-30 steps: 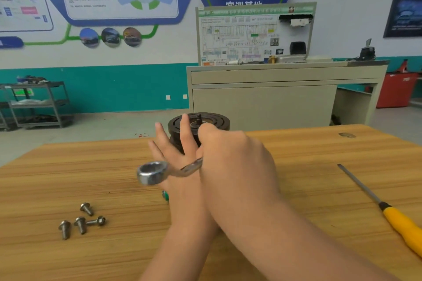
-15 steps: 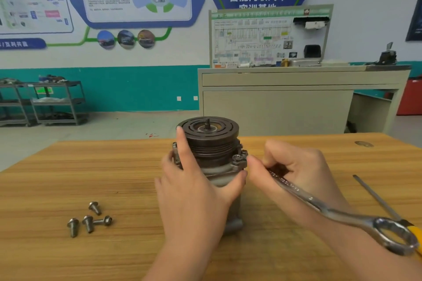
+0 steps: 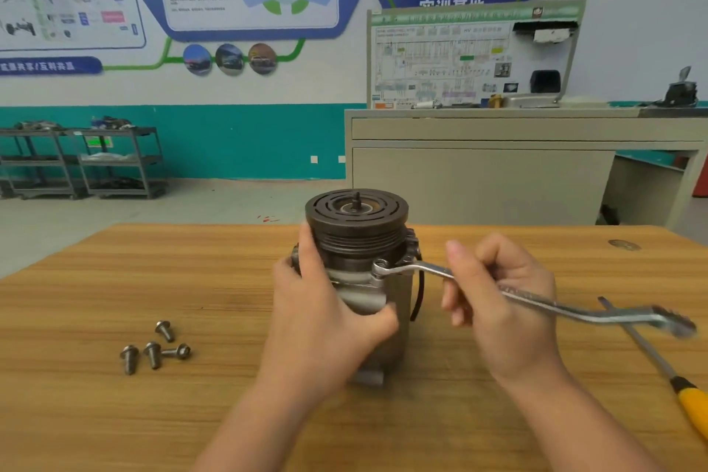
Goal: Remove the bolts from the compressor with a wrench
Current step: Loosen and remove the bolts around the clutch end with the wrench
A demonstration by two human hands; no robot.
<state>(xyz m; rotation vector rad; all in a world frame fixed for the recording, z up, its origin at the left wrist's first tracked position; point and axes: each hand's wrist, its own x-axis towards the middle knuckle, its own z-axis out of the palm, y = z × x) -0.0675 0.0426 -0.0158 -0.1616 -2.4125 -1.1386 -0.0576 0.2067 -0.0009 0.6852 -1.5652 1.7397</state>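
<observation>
The broad wooden tabletop (image 3: 115,280) carries everything, and at its middle the grey metal compressor (image 3: 367,295) stands on end, long axis vertical, its dark grooved pulley (image 3: 356,226) facing up with a small threaded stub at the centre. The left hand (image 3: 325,318) wraps round the housing, fingers up the pulley side and thumb curled across the front. That looks like bracing, so the body won't twist when torque goes on. The right hand (image 3: 494,299) has its grip closed round the shank of the long silver ring wrench (image 3: 536,299), close to the working end. The wrench lies nearly level, long axis running left to right; its near ring sits on a bolt (image 3: 380,265) at the flange just under the pulley, its far ring hanging blurred over the tabletop. Beneath that far end lies a yellow-handled screwdriver (image 3: 651,360), untouched. Well apart on the left, four loose silver flanged bolts (image 3: 153,351) lie clustered, so I judge the job well along.
</observation>
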